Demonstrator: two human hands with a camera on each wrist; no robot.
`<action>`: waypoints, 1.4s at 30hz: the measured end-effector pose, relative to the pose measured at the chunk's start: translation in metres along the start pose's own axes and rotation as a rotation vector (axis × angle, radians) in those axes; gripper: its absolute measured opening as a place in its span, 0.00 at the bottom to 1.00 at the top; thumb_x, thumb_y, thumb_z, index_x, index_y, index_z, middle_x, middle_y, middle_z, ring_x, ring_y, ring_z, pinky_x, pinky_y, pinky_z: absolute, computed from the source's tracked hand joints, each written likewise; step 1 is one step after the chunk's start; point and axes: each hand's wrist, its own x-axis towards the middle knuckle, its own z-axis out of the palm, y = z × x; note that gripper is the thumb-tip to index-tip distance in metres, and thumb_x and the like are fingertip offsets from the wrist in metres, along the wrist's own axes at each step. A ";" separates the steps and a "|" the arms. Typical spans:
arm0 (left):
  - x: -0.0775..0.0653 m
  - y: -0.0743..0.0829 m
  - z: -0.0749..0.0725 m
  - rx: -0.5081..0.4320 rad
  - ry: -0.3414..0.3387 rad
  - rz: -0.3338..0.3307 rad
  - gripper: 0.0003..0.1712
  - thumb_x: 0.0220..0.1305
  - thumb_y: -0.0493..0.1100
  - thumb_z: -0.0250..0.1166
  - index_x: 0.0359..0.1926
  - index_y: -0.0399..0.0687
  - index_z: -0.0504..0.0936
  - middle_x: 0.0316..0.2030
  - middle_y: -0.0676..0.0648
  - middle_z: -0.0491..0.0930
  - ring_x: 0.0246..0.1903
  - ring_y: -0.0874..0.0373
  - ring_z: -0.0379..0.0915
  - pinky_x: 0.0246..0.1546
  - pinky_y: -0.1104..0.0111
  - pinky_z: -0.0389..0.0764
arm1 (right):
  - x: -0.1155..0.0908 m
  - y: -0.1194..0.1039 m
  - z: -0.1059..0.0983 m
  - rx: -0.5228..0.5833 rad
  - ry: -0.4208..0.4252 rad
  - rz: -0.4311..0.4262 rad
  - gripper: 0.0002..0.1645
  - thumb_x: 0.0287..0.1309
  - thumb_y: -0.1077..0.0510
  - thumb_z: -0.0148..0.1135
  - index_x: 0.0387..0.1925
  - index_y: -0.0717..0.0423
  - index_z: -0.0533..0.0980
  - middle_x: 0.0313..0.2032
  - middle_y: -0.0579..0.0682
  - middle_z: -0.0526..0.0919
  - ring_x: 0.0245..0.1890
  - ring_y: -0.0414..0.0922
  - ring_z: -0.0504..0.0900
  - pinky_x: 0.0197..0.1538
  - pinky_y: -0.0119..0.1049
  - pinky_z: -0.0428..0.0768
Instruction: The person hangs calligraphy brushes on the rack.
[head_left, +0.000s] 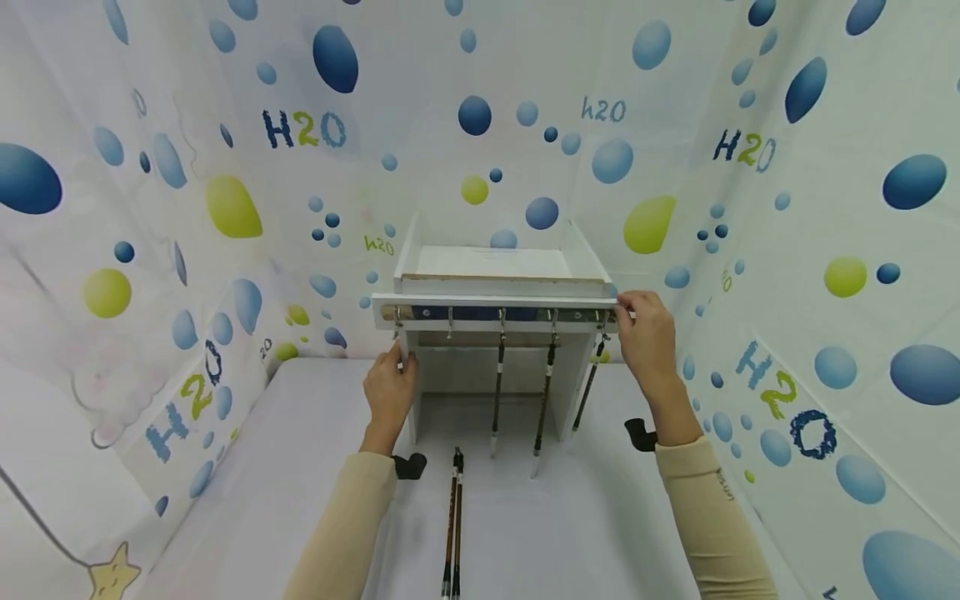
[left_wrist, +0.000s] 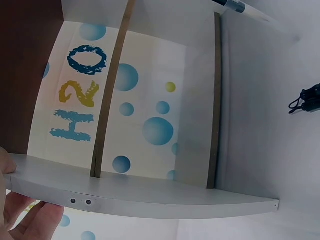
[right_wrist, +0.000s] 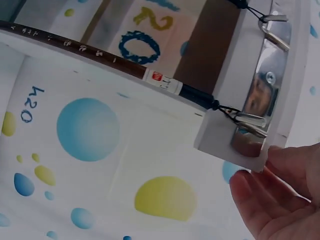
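Two brushes [head_left: 451,525] lie before the shelf [head_left: 465,301]; left hand [head_left: 390,387] grips its left side, right hand [head_left: 647,337] pinches its right front corner! Three hanging brushes [head_left: 546,392] line its front (one label [right_wrist: 167,83]: red mark, unclear characters); behind it, the wall [head_left: 420,100] reads "H2O".

The head view shows one shelf [head_left: 502,288], five hooks [head_left: 502,317], three hanging brushes [head_left: 544,397] toward five o'clock and two lying brushes [head_left: 458,525] toward six.

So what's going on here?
A person steadies a white rack: the left hand grips its left side panel, the right hand pinches the hook rail's right end. Three brushes hang from hooks; two more brushes lie on the table.
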 end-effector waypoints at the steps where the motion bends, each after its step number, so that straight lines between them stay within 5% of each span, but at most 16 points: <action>1: -0.002 0.000 -0.001 0.000 -0.006 -0.006 0.16 0.64 0.39 0.64 0.51 0.38 0.85 0.30 0.34 0.84 0.29 0.39 0.85 0.28 0.44 0.81 | -0.001 0.002 0.001 0.002 -0.013 0.003 0.13 0.66 0.66 0.60 0.47 0.71 0.80 0.49 0.66 0.81 0.48 0.61 0.83 0.50 0.53 0.83; 10: -0.010 -0.002 -0.004 0.005 -0.016 -0.029 0.16 0.64 0.38 0.63 0.51 0.38 0.85 0.31 0.34 0.84 0.30 0.39 0.86 0.29 0.43 0.80 | -0.007 0.010 0.012 0.029 0.017 -0.004 0.11 0.67 0.65 0.59 0.45 0.71 0.81 0.46 0.65 0.82 0.47 0.60 0.84 0.49 0.52 0.84; 31: 0.008 0.003 -0.005 -0.034 -0.191 -0.132 0.18 0.69 0.42 0.61 0.54 0.38 0.83 0.40 0.31 0.86 0.38 0.39 0.86 0.42 0.47 0.83 | 0.005 0.010 0.016 -0.048 0.084 -0.061 0.11 0.65 0.65 0.62 0.42 0.71 0.83 0.39 0.67 0.82 0.40 0.64 0.85 0.44 0.55 0.82; 37: -0.008 0.004 -0.017 -0.058 -0.218 -0.214 0.21 0.69 0.44 0.61 0.56 0.35 0.81 0.41 0.33 0.87 0.38 0.41 0.87 0.40 0.50 0.83 | 0.004 0.008 0.013 -0.056 0.041 -0.046 0.12 0.67 0.66 0.59 0.44 0.73 0.82 0.40 0.67 0.82 0.41 0.64 0.84 0.44 0.55 0.82; 42: -0.036 0.006 -0.031 -0.080 -0.252 -0.319 0.23 0.68 0.44 0.61 0.59 0.37 0.79 0.38 0.36 0.88 0.30 0.44 0.85 0.27 0.59 0.80 | 0.003 0.004 0.014 -0.070 0.028 -0.040 0.12 0.68 0.67 0.56 0.44 0.74 0.81 0.41 0.68 0.81 0.43 0.64 0.84 0.46 0.55 0.82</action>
